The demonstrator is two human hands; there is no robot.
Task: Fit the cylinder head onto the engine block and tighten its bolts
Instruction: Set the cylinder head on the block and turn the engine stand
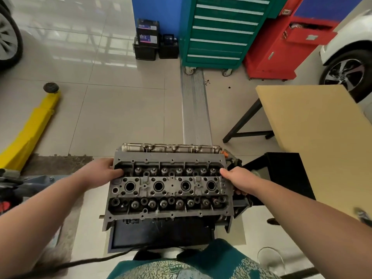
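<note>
Both hands (pixel 169 176) outstretched, gripping opposite ends of the cylinder head (pixel 168 187).

Counted in view: 1 cylinder head (pixel 169 186) | 4 large round bores (pixel 130 186) along its middle row | 2 hands (pixel 104 170) | 2 tool cabinets (pixel 219 31) | 2 car wheels (pixel 345 74) | 1 table (pixel 314 125) | 1 yellow lift arm (pixel 30 127)

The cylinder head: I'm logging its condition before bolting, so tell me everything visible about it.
The cylinder head is a long block of grey, grimy metal, lying face up and roughly level. Four round wells run along its middle, with rows of valve springs either side. The left hand and right hand grip its ends. No bolts show.
</note>
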